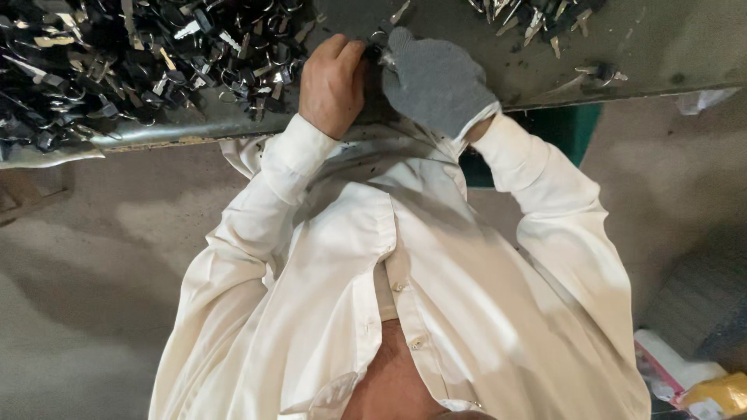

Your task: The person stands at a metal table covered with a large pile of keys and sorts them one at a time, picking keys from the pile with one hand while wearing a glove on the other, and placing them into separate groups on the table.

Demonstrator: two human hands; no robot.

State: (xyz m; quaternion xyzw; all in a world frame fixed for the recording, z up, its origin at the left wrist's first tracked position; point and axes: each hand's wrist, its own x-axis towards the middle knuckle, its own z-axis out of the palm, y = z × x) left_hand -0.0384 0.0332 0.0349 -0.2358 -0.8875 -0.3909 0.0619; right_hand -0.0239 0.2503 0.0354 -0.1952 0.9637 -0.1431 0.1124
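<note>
My bare left hand and my right hand, in a grey knit glove, meet at the front edge of a grey metal table. Between their fingertips they pinch a small black-headed key with a ring, mostly hidden by the fingers. Just left of my left hand lies a big heap of black-headed keys with rings. A smaller heap of bare metal key blades sits at the table's far right. My white shirt sleeves and chest fill the lower view.
A single key with a ring lies near the table's right front edge. Below the table stands a green object on a concrete floor. A yellow packet and a white box lie at the bottom right.
</note>
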